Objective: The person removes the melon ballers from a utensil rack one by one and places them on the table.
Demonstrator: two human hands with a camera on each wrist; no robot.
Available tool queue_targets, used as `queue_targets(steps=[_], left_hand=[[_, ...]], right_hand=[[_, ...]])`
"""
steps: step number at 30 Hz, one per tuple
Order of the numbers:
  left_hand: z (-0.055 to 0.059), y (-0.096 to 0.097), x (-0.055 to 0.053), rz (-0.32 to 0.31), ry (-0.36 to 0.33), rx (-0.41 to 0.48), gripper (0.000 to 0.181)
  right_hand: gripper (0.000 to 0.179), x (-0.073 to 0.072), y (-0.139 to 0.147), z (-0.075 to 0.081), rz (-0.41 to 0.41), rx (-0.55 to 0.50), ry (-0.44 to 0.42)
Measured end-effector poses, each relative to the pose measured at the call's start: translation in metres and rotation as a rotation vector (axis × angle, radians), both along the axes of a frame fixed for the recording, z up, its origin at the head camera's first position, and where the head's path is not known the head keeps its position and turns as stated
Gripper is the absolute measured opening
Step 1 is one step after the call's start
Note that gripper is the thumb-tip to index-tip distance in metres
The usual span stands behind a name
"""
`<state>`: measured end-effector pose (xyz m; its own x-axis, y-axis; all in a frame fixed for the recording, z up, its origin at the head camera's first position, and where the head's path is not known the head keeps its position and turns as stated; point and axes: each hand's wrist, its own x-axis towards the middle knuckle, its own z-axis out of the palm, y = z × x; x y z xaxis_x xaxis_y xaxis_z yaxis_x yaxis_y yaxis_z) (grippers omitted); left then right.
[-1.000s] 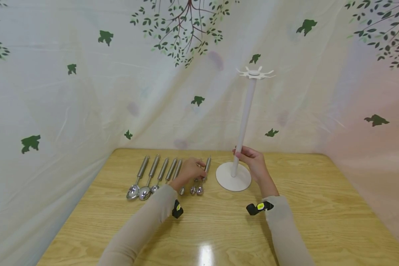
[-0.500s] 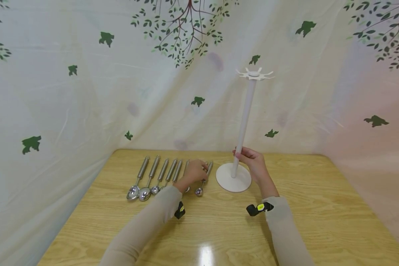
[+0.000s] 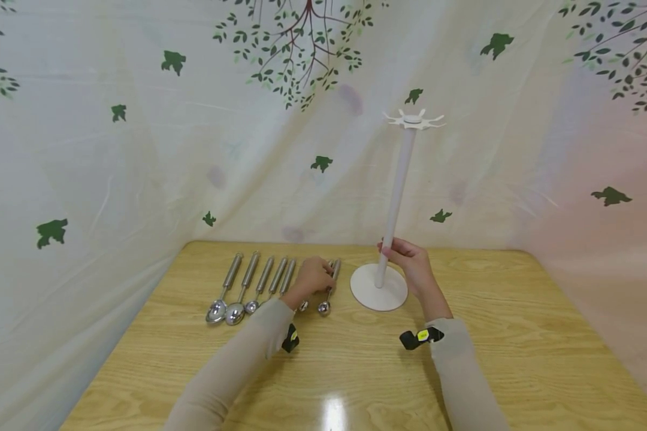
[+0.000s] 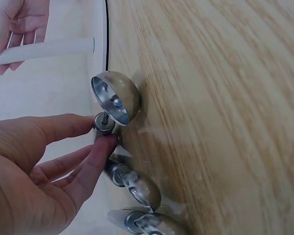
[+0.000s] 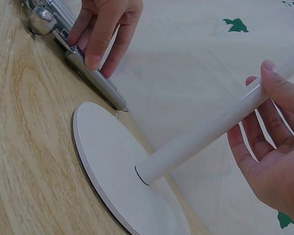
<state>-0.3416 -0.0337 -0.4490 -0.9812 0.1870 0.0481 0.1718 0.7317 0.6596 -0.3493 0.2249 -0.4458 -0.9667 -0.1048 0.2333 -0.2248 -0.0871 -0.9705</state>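
Note:
A steel melon baller [image 4: 118,98] with a round bowl lies at the right end of a row of metal utensils in the head view. My left hand [image 3: 314,276] pinches its handle [image 5: 90,73] just behind the bowl, thumb against forefinger. Part of the neighbouring utensils is hidden beneath this hand. My right hand [image 3: 410,264] grips the lower pole [image 5: 206,129] of a white stand, thumb in front and fingers behind. The stand's round base [image 3: 378,299] is flat on the table, and a ring of white hooks [image 3: 412,121] tops it.
Several steel scoops and spoons lie side by side to the left, including a large spoon [image 3: 215,311]. The wooden table [image 3: 356,371] ends at a pale curtain [image 3: 259,179] printed with leaves.
My left hand shifts slightly right, then back left, and the melon baller's handle moves with it. Another small bowl beside it is no longer seen there. My right hand and the stand stay put.

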Motion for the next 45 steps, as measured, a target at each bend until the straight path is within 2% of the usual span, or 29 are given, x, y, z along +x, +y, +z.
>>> queue_targets(steps=[3, 6, 8, 10, 20, 26, 34, 41, 45], left_hand=[[-0.006, -0.005, -0.003, 0.027, -0.077, 0.127, 0.031], [-0.009, -0.008, -0.005, 0.053, -0.142, 0.247, 0.032], [-0.011, -0.009, -0.006, 0.065, -0.161, 0.293, 0.033], [-0.01, -0.01, -0.005, 0.072, -0.167, 0.311, 0.034], [-0.004, -0.007, 0.0, 0.068, -0.208, 0.291, 0.039], [0.001, -0.005, 0.004, 0.049, -0.213, 0.315, 0.041], [-0.003, 0.001, 0.001, 0.054, -0.175, 0.237, 0.037], [-0.007, 0.003, 0.0, 0.05, -0.166, 0.156, 0.041], [-0.004, 0.003, 0.002, 0.033, -0.171, 0.177, 0.044]], right_hand=[[0.019, 0.001, 0.0, 0.0, 0.0, 0.0, 0.004], [0.033, 0.001, 0.0, -0.001, 0.002, -0.003, 0.017], [0.044, 0.001, 0.0, -0.002, 0.002, -0.009, 0.022], [0.047, 0.001, 0.0, -0.002, 0.003, -0.02, 0.024], [0.044, 0.003, -0.002, 0.001, -0.007, -0.011, 0.012], [0.034, 0.002, -0.002, 0.002, 0.002, -0.013, 0.024], [0.042, 0.002, -0.002, 0.0, -0.002, -0.028, 0.021], [0.04, 0.003, 0.0, -0.003, -0.004, -0.002, -0.006], [0.041, 0.002, 0.0, -0.001, -0.007, 0.008, 0.008]])
